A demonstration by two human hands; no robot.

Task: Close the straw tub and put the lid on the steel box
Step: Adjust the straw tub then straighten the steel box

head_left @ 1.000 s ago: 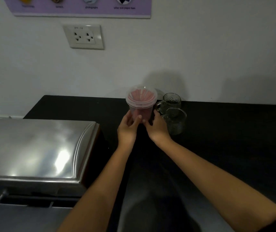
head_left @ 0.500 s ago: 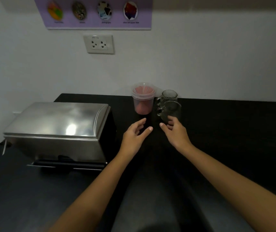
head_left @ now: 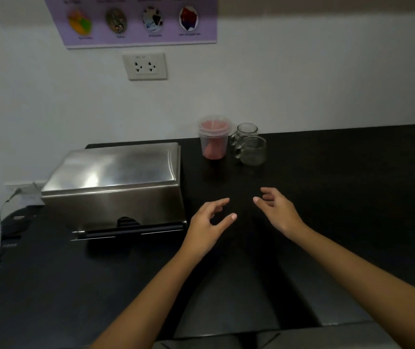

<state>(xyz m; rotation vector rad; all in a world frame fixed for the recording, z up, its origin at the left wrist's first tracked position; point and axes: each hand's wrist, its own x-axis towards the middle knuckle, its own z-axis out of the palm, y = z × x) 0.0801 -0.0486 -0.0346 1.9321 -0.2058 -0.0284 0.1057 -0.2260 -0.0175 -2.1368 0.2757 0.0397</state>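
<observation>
A clear plastic straw tub [head_left: 214,139] with pink straws stands at the back of the black counter [head_left: 339,192], with a clear lid on its rim. Left of it sits the steel box [head_left: 116,182], its curved steel lid [head_left: 116,165] resting on top. My left hand [head_left: 207,225] hovers over the counter in front of the tub, fingers apart and holding nothing. My right hand [head_left: 275,210] is beside it, also open and apart from the tub.
Two glass mugs [head_left: 250,147] stand right of the tub, close to the wall. A wall socket [head_left: 144,66] and a purple poster [head_left: 138,20] are above. A grey cable [head_left: 2,215] hangs at the left by the box.
Both hands let go of the straw tub and drew back toward me. The view pulled back and the whole steel box came into sight.
</observation>
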